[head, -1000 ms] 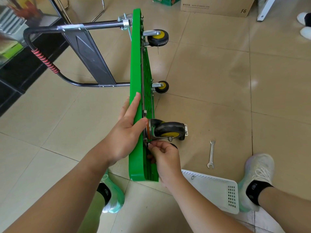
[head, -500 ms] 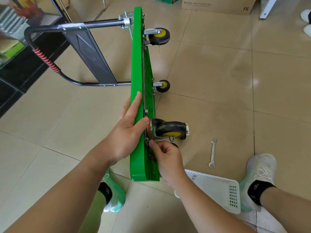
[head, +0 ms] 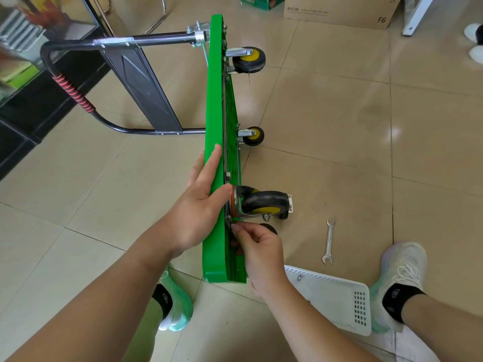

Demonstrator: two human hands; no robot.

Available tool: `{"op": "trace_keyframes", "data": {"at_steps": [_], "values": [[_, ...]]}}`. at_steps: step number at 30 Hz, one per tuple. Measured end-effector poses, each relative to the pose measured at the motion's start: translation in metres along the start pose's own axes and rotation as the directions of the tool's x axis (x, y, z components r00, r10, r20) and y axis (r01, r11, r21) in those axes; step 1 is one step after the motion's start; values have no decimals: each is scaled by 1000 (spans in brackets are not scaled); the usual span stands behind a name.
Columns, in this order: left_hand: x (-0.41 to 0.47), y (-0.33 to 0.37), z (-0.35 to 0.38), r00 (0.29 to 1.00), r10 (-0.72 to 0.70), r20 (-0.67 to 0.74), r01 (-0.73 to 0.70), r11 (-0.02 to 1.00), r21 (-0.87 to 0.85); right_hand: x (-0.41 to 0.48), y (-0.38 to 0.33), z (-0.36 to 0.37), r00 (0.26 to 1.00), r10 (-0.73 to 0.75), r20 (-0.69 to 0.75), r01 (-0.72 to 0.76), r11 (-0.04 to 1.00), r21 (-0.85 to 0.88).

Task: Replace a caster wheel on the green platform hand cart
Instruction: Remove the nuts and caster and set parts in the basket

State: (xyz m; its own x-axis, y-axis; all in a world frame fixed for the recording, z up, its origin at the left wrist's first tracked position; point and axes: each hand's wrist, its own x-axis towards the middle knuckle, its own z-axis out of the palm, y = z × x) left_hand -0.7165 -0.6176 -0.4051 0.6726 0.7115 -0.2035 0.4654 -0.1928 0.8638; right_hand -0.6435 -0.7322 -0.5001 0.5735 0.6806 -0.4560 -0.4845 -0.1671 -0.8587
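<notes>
The green platform cart (head: 216, 105) stands on its long edge on the tiled floor, underside facing right. My left hand (head: 201, 202) lies flat along its top face, thumb against the mounting plate of the near caster wheel (head: 264, 202). My right hand (head: 257, 244) pinches a small fastener at the lower corner of that caster's plate. Two more casters, black with yellow hubs, stick out farther back: one far caster (head: 248, 59) and a middle caster (head: 253, 135). A small open-end wrench (head: 328, 241) lies on the floor to the right.
The cart's black folding handle (head: 78, 100) with red grip wrap lies to the left. A white plastic basket (head: 337, 296) sits near my right foot (head: 400, 278). Cardboard boxes (head: 339, 11) stand at the back, a dark cabinet (head: 23, 105) on the left.
My right hand's fingers shifted slightly at the fastener by the caster plate. My left hand and the cart stayed put.
</notes>
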Motion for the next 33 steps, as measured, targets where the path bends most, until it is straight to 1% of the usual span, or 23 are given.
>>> {"op": "trace_keyframes", "data": {"at_steps": [8, 13, 16, 20, 24, 25, 29, 31, 33], "values": [[0, -1, 0, 1000, 2, -1, -2, 1000, -19, 1, 1, 0, 1000, -13, -23, 12, 998, -69], [0, 0, 0, 1000, 8, -1, -8, 1000, -13, 1, 4, 3, 1000, -15, -27, 15, 1000, -28], [0, 0, 0, 1000, 7, 1, -7, 1000, -6, 2, 3, 2, 1000, -22, -17, 22, 999, -34], [1, -1, 0, 1000, 8, 1, -8, 1000, -6, 3, 5, -1, 998, -55, -5, 54, 992, -114], [2, -3, 0, 1000, 13, -2, -13, 1000, -7, 5, 7, -4, 994, -106, -18, 98, 965, -242], [2, -3, 0, 1000, 13, -3, -13, 1000, -4, 5, 8, -4, 994, -105, -13, 99, 965, -242], [1, -4, 0, 1000, 15, -5, -15, 1000, 3, 3, 9, -2, 998, -58, 0, 58, 994, -97], [1, -3, 0, 1000, 15, -4, -15, 1000, 7, 3, 8, -3, 998, -65, -7, 64, 993, -100], [1, -3, 0, 1000, 14, -4, -14, 1000, 6, 3, 7, -4, 997, -71, -11, 69, 988, -139]]}}
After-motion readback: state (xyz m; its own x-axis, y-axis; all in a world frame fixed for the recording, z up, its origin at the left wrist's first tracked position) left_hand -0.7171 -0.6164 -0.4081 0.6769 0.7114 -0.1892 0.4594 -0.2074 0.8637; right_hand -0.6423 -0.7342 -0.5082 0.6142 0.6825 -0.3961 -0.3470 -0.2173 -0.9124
